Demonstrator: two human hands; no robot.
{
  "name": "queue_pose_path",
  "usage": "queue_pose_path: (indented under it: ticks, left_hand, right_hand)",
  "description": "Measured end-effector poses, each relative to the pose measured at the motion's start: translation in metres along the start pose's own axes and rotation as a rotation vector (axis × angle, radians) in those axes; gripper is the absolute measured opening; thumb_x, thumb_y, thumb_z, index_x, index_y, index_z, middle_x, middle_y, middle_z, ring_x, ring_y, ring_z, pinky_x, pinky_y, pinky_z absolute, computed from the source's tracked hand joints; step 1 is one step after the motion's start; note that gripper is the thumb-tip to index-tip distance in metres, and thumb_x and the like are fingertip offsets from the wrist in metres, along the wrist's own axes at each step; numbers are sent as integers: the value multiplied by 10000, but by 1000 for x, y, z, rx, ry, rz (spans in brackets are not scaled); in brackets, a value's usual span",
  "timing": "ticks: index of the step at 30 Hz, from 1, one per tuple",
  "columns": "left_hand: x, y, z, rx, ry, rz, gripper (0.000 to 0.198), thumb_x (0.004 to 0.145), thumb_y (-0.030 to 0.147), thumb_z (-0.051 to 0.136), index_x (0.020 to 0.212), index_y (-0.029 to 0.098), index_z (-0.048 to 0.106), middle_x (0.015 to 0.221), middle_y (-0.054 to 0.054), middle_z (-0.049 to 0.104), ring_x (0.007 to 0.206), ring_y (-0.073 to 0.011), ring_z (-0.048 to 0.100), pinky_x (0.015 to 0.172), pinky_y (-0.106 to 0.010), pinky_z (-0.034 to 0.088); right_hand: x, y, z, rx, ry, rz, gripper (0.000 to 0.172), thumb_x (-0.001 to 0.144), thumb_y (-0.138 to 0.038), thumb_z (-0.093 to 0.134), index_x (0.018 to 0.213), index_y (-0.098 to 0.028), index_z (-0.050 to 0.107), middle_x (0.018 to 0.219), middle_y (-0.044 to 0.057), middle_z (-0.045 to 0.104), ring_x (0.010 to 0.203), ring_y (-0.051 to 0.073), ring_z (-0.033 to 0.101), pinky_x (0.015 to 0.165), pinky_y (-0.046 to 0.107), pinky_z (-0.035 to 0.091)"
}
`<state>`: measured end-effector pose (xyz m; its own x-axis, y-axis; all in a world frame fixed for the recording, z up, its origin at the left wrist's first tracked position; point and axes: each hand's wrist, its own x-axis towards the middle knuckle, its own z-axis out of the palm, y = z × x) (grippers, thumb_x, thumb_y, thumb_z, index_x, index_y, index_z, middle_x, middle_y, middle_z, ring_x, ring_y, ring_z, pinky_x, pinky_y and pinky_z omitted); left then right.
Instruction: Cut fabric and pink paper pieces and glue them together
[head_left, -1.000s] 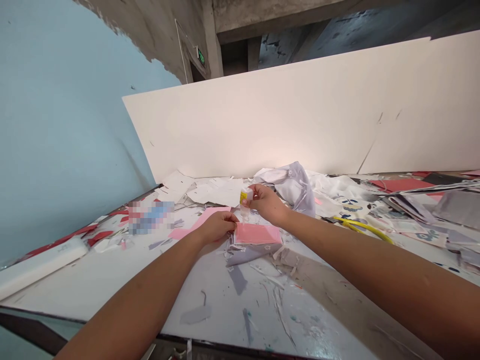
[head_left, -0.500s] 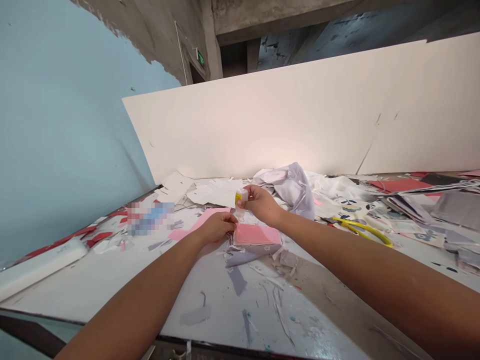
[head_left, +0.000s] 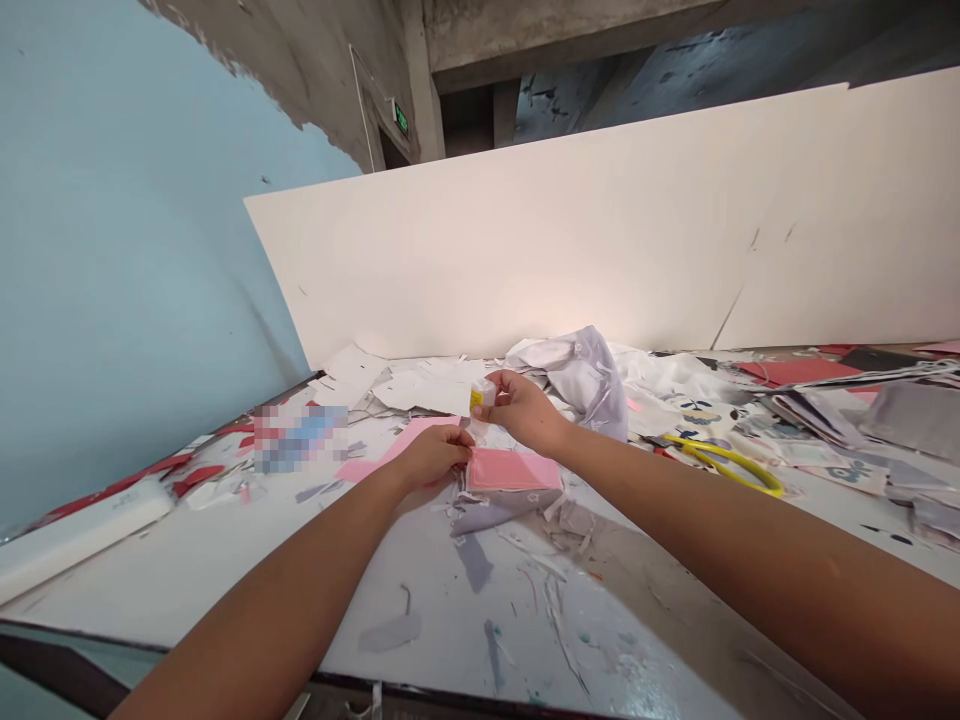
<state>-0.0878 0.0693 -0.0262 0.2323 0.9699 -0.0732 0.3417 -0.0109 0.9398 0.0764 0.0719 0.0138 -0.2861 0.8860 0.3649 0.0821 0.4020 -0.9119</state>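
A small white glue bottle [head_left: 482,396] with a yellow label is gripped in my right hand [head_left: 523,410], its nozzle end pointing down. Just below it lies a pink rectangle of paper or cloth [head_left: 514,470] with a stitched-looking border line. My left hand [head_left: 435,455] pinches at the upper left corner of this pink piece. Pale lilac patterned fabric [head_left: 502,512] sticks out from under its front edge. Behind my left hand a second pink sheet [head_left: 424,433] lies flat on the table. The nozzle's exact contact point is too small to make out.
Yellow-handled scissors [head_left: 727,465] lie on the table to the right. Crumpled white and lilac fabric [head_left: 592,385] sits behind my right hand, near a tall white panel [head_left: 562,250]. Red scraps [head_left: 199,478] and a white block [head_left: 90,540] are at the left.
Both hands stay in nearly the same place over the pink piece. The glue bottle shows no clear shift.
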Motion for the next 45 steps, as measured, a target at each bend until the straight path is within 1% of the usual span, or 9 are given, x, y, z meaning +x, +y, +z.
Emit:
queue_pose_path:
  ticks: [15,22,25,27,30,32,36,41,45]
  left_hand:
    - [-4,4,2,65,12,20,100,571,185,541,666,153,551,573,21,524,470,-74,435,435,-197,306]
    - [-4,3,-1,113,-3,29,122,587,240,540,673,158,570,569,18,525,451,-74,407,412,-198,255]
    - [-2,2,-1,120,6,46,143,582,256,550,680,155,575,593,9,535,487,-85,438,435,-204,281]
    - [-1,1,-1,125,13,53,150,579,258,554,683,151,577,597,5,533,511,-94,452,445,-207,289]
    - [0,-1,-1,139,19,52,141,582,254,551,676,152,580,593,2,532,512,-96,447,442,-208,278]
    - [0,-1,-1,146,20,51,126,585,251,549,664,158,578,593,4,532,513,-95,445,441,-206,272]
    - [-2,3,1,139,21,53,115,583,249,548,652,160,574,585,8,526,503,-93,441,444,-209,282]
    - [-4,8,4,111,17,60,121,573,244,548,654,157,570,607,9,533,539,-101,472,512,-225,347]
    - [-2,6,4,110,23,56,133,565,253,555,657,158,573,595,11,533,531,-105,465,516,-232,349]
  right_hand:
    - [-22,-5,-9,-144,-34,-50,327,533,-233,687,743,-207,437,622,-56,516,561,113,505,508,236,392]
    - [-32,-19,-35,-332,30,-155,273,536,-226,689,706,-208,476,738,-17,506,685,148,494,592,274,399]
    - [-37,-33,-48,-422,62,-243,271,545,-247,696,762,-215,536,813,4,484,761,164,476,630,277,386]
    - [-42,-44,-57,-509,120,-303,323,561,-296,700,848,-228,568,740,-10,452,692,147,459,586,262,362]
    - [-51,-57,-72,-414,159,-185,395,655,-357,626,1018,-262,502,537,-70,365,477,99,382,460,236,297]
    - [-61,-59,-82,-263,172,-74,402,672,-341,602,1034,-269,441,488,-86,393,446,100,407,440,228,300]
    - [-89,-42,-98,35,177,125,316,651,-240,560,872,-270,337,565,-59,557,563,147,536,505,256,403]
    - [-119,-6,-114,197,190,276,375,587,-172,572,787,-265,269,610,-56,582,635,156,569,521,248,398]
    - [-122,1,-119,292,232,319,378,617,-217,606,790,-267,274,641,-40,591,706,172,593,524,243,386]
